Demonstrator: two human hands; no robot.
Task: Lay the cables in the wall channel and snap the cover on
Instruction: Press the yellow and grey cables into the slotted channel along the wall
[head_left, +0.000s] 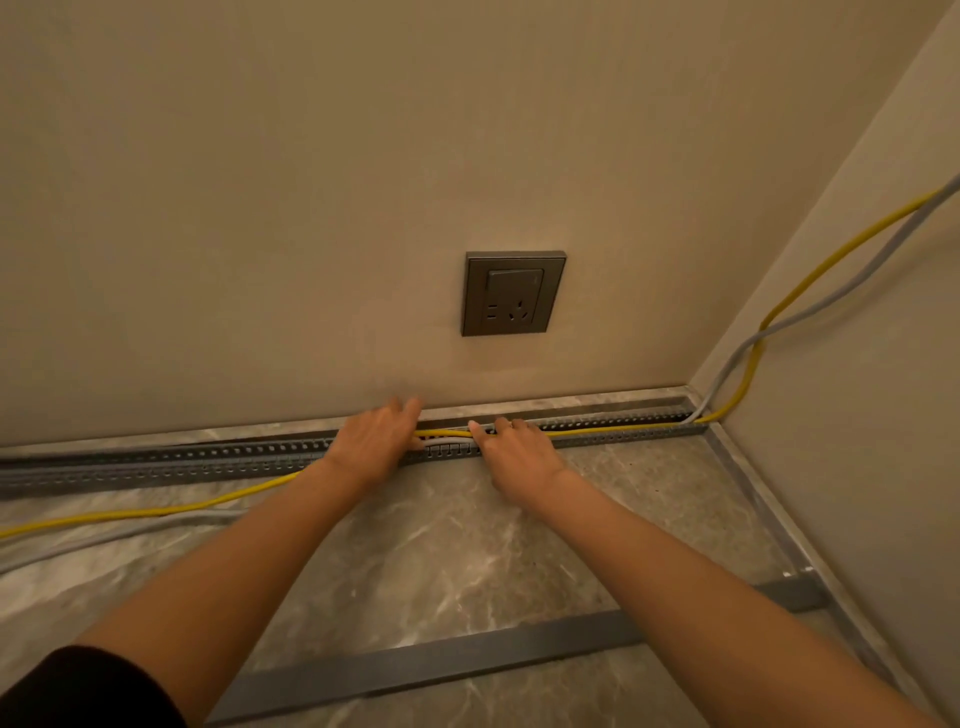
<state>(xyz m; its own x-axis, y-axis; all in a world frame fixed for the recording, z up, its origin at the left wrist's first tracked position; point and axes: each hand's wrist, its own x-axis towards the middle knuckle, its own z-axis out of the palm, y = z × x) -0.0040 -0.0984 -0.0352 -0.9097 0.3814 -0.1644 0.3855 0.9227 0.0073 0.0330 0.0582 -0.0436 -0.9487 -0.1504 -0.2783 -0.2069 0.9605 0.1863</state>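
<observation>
A slotted grey channel (156, 460) runs along the foot of the wall across the middle of the frame, its top open. Both hands meet at its centre. The left hand (376, 441) lies flat over the channel, fingers stretched toward the wall and pressed down on the cables. The right hand (514, 449), just beside it, has its fingers curled into the channel, pushing on the yellow cable (613, 430); whether it pinches the cable I cannot tell. Right of the hands both cables lie in the channel, then climb the side wall at the right edge. Left of the hands the yellow cable and the grey cable (119, 535) trail loose on the marble floor (441, 551). The grey cover (415, 670) lies on the floor in the lower frame. A dark socket (513, 293) sits on the wall above.
</observation>
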